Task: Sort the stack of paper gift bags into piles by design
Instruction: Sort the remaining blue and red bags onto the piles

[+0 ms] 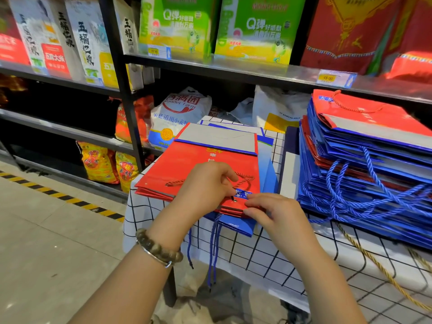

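Note:
A flat red gift bag [187, 164] with a red cord handle lies on top of a small pile on the checked tablecloth [268, 251]. Blue bags [236, 224] lie beneath it, their blue cords hanging over the table's front edge. My left hand [205, 185] rests on the red bag's near end, fingers curled and pinching at the red cord near an eyelet. My right hand [271, 210] pinches the bag's near right corner beside a blue label. At the right stands a tall stack of mixed blue and red bags [364, 160], topped by a red bag [374, 113].
Dark metal shelves [210, 64] with rice sacks and green boxes stand right behind the table. White flour sacks [180, 113] sit on the lower shelf. A tan rope [374, 260] trails across the cloth at the right. Tiled floor with a yellow-black striped line [63, 197] lies at the left.

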`<state>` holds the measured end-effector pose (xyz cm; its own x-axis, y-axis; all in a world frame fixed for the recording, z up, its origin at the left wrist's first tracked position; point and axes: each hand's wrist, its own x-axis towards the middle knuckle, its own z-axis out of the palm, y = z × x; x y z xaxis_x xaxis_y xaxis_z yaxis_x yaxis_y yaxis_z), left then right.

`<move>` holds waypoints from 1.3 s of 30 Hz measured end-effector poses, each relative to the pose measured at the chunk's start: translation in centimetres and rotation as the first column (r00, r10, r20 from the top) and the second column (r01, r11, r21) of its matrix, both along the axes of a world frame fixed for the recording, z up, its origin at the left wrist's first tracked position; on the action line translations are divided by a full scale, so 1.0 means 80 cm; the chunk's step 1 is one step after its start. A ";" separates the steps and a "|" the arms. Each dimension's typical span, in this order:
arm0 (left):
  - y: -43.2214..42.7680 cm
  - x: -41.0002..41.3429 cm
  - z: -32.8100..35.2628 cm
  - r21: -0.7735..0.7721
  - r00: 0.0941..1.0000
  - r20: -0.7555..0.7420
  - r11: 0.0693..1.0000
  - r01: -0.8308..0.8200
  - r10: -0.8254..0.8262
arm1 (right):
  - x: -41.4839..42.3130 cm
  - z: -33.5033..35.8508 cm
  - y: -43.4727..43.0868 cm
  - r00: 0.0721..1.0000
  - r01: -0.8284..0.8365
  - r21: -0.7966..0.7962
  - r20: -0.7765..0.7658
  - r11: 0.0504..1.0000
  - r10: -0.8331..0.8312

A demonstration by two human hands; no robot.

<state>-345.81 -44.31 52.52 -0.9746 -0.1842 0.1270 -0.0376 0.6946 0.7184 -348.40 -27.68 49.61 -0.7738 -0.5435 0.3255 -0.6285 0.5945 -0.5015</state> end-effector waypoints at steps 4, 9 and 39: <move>0.000 -0.002 -0.003 0.048 1.000 -0.007 0.999 -0.002 0.003 | 0.000 -0.002 0.001 1.000 -0.006 0.008 -0.030 1.000 0.007; 0.001 -0.004 -0.006 -0.002 0.999 0.020 1.000 0.025 -0.025 | -0.004 -0.010 0.002 0.998 -0.019 0.036 -0.054 0.999 0.021; -0.006 -0.004 0.007 -0.125 0.955 0.098 0.949 0.289 -0.278 | 0.004 -0.021 -0.023 0.856 0.248 -0.220 -0.406 0.943 -0.320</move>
<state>-346.11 -44.76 53.05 -0.9919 0.1154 0.0530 0.1233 0.7759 0.6187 -348.10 -29.52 47.92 -0.6497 -0.2369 0.7223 -0.6179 0.7180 -0.3203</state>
